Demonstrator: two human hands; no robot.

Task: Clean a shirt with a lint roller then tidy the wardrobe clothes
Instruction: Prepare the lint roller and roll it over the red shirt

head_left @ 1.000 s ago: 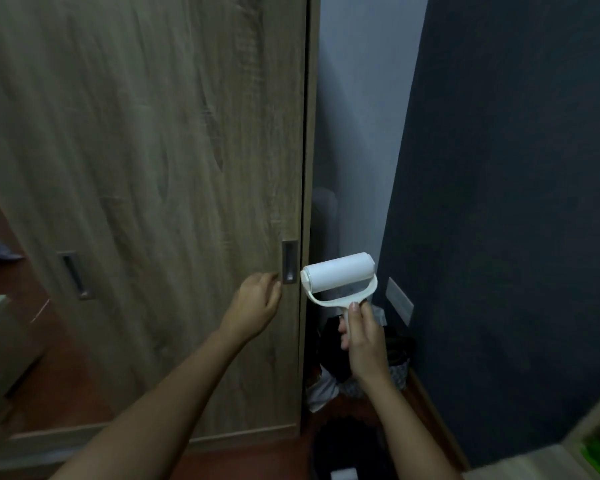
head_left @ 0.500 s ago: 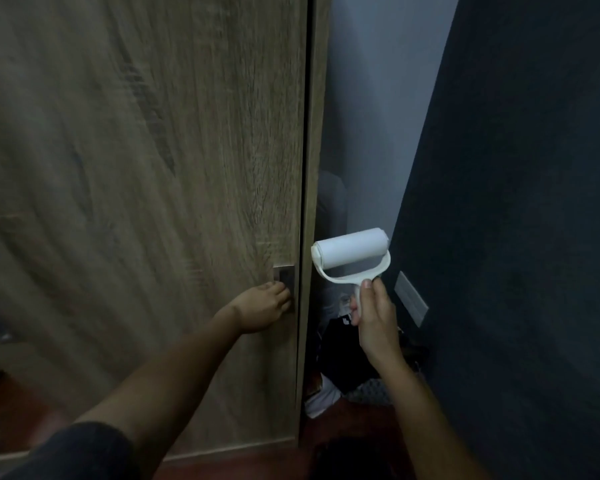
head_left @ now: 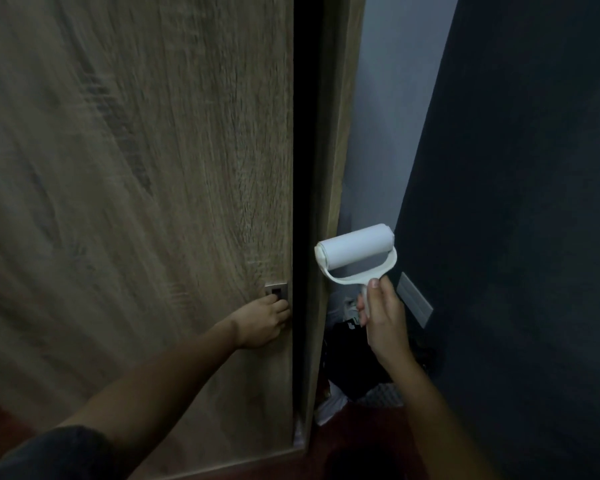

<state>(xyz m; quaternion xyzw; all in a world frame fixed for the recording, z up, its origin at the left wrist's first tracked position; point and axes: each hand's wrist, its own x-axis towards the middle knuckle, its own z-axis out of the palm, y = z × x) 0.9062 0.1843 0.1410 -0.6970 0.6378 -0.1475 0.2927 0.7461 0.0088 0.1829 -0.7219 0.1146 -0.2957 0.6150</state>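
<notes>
A tall wood-grain wardrobe door fills the left of the head view. My left hand has its fingers hooked into the small metal recessed handle near the door's right edge. A dark gap shows between the door and the wardrobe's side panel; nothing inside it is visible. My right hand grips the handle of a white lint roller, held upright to the right of the gap, roll on top.
A dark wall with a pale switch plate stands close on the right. A pale wall lies behind. Dark bags and pale bundles crowd the floor in the narrow corner beside the wardrobe.
The door has slid left under my left hand, opening a dark gap at its right edge. The view has moved closer, and the lint roller has risen slightly.
</notes>
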